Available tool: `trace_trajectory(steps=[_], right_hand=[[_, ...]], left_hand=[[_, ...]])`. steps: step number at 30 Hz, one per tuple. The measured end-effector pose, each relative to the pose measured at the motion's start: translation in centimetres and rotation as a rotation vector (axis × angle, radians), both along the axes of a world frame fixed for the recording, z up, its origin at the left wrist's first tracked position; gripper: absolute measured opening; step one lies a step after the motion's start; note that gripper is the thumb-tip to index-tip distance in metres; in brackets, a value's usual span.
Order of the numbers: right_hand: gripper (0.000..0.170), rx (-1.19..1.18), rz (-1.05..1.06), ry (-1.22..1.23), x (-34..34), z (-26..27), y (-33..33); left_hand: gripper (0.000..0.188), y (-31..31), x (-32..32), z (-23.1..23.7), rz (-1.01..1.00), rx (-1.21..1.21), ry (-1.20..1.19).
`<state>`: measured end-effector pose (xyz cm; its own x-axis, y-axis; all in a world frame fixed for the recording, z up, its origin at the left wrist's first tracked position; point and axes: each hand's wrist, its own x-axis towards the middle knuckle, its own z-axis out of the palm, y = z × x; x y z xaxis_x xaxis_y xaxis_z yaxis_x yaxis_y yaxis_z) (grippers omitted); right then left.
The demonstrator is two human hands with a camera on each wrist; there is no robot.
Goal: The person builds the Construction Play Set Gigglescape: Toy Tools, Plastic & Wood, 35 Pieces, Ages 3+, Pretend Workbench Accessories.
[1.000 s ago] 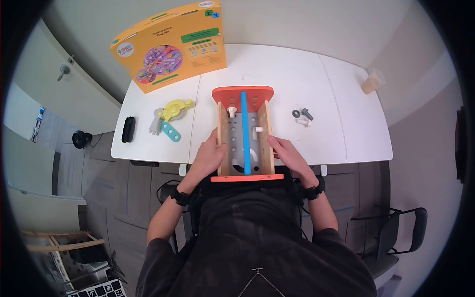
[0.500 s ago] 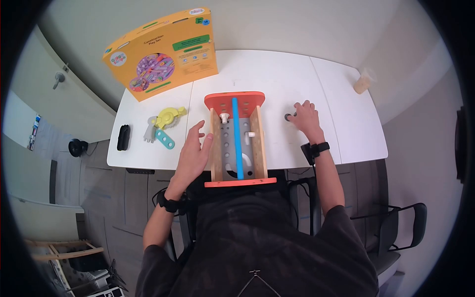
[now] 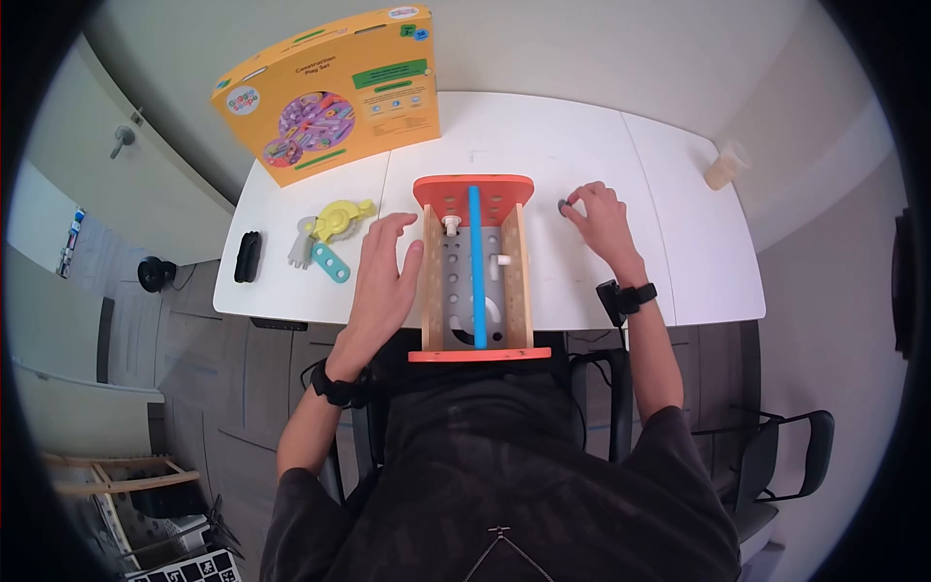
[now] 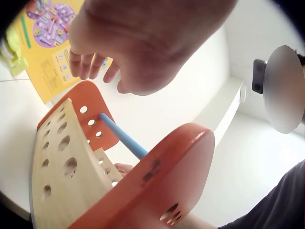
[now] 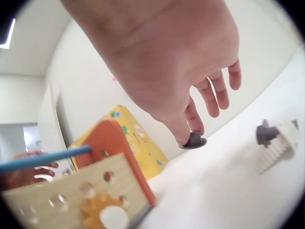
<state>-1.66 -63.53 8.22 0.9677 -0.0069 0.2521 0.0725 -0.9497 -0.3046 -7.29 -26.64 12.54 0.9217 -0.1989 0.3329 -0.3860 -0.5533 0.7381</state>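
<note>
Thumb and index finger of my right hand [image 3: 603, 223] pinch a dark grey flanged toy nut [image 5: 194, 141], held just over the table right of the toolbox. The other fingers of that hand are loosely bent. A toy toolbox [image 3: 479, 355] with red ends, pale wooden sides and a blue rod handle [image 3: 476, 267] stands in front of me. White plastic pieces, such as a peg [image 3: 451, 225], sit inside it. My left hand [image 3: 381, 286] hovers at the toolbox's left side, fingers relaxed and holding nothing. An orange gear [image 5: 97, 210] is on the toolbox's right side.
A grey bolt [image 5: 265, 133] and a white threaded screw [image 5: 276, 151] lie under my right hand. Left on the table are a yellow toy saw [image 3: 339, 220], a teal strip [image 3: 331, 262] and a black case [image 3: 248, 257]. A yellow box [image 3: 339, 107] and a cup [image 3: 725, 167] stand farther back.
Both hands let go of the toolbox sides. My right hand reached right to the small parts and now pinches the grey nut. The left hand shifted slightly left and relaxed.
</note>
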Motion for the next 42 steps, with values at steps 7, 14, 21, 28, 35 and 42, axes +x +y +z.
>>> trace_trajectory(steps=[7,14,21,28,35,42], right_hand=[[0.027,0.546,-0.031,0.044,-0.7,4.1,-2.6],[0.03,0.93,0.252,0.301,-4.6,8.4,0.8],[0.037,0.463,-0.034,0.262,-1.1,1.6,-5.7],[0.038,0.641,-0.163,0.5,0.5,-0.2,-5.4],[0.04,0.631,-0.146,0.506,2.3,-2.3,-6.3],[0.034,1.111,0.147,0.356,-1.2,4.0,-1.7]], left_hand=[[0.025,-1.3,1.2,4.1,-0.209,-0.029,-0.117],[0.026,-5.6,1.5,7.1,-0.439,0.093,-0.084],[0.022,-8.4,4.9,6.8,-0.589,0.242,-0.176],[0.022,-10.9,7.3,6.3,-0.635,0.287,-0.033],[0.024,-11.5,7.6,5.9,-0.648,0.306,-0.016],[0.032,-11.4,7.1,5.2,-0.591,0.237,-0.043]])
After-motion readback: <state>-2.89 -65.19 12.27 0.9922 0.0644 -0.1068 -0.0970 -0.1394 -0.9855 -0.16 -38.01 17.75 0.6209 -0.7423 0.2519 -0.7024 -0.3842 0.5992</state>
